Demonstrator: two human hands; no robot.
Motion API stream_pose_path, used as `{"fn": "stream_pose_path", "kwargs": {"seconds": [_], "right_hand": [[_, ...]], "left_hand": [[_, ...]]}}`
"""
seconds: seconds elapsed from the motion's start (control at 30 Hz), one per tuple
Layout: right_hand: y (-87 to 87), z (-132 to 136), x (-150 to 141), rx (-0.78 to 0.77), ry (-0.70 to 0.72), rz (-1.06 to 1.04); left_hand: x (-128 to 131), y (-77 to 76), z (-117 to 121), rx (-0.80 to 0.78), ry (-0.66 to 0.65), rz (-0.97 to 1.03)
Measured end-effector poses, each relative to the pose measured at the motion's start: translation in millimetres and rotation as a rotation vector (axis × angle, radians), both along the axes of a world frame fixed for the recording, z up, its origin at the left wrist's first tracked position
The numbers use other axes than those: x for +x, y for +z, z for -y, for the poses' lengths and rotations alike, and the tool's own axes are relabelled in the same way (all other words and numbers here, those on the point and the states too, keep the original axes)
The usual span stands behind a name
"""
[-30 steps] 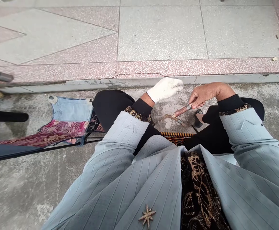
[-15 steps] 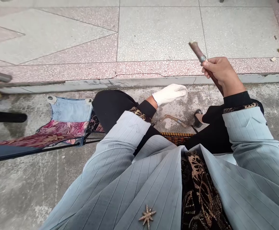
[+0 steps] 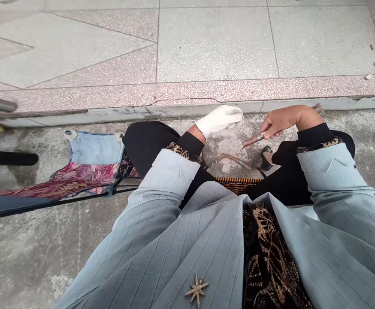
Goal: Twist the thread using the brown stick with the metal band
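My left hand (image 3: 221,121), in a white knit glove, is closed with its fingertips pinched. In the earlier frames a thin wire runs from those fingers; now it is too fine to follow. Bare and to the right, my right hand (image 3: 285,122) grips a reddish-brown wooden stick (image 3: 251,141). A band of wire is wound round the stick just beside my right fingertips. One end points down toward the left, and the other shows behind my right wrist. On the ground below lies a bent, lighter branch (image 3: 234,159), also with a wrapped band near its right end.
A woven wicker edge (image 3: 239,185) shows between my legs. To the left stands a folding chair (image 3: 91,159) of denim and floral cloth, near a black bar (image 3: 9,157). A low concrete step (image 3: 181,110) runs across, with a metal cylinder (image 3: 2,104) on the left.
My right hand swung the stick up and over to the right, then back down beside the left hand. The gloved hand dipped slightly and came back. The bent branch stayed put.
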State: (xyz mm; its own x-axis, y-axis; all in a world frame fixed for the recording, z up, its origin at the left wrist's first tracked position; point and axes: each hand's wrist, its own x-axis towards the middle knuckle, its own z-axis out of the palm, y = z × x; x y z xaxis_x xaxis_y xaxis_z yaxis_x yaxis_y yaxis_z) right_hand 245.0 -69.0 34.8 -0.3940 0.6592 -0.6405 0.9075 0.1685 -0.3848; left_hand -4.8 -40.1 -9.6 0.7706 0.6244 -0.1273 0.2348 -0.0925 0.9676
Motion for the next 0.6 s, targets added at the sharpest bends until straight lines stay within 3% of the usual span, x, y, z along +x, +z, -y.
{"fn": "stream_pose_path", "kwargs": {"seconds": [0.07,0.13,0.23,0.3,0.47,0.6], "right_hand": [[12.2,5.1,4.4,-0.101,-0.002,-0.115],[23.4,10.9,6.0,-0.056,-0.132,-0.357],[29.0,14.6,3.6,0.166,-0.477,-0.736],[23.3,10.8,2.4,0.321,-0.666,-0.801],[-5.1,-10.0,13.5,0.509,-0.821,-0.595],[-14.2,-18.6,22.7,0.595,-0.737,-0.157]], "left_hand": [[1.3,-0.3,0.3,-0.018,0.022,0.018],[2.6,-0.7,1.3,-0.026,0.022,0.024],[4.3,-3.8,4.2,-0.078,-0.034,0.048],[5.2,-7.2,6.8,-0.148,-0.086,0.066],[6.3,-8.1,13.5,-0.174,-0.182,0.067],[5.0,1.9,14.9,-0.114,-0.175,0.070]]}}
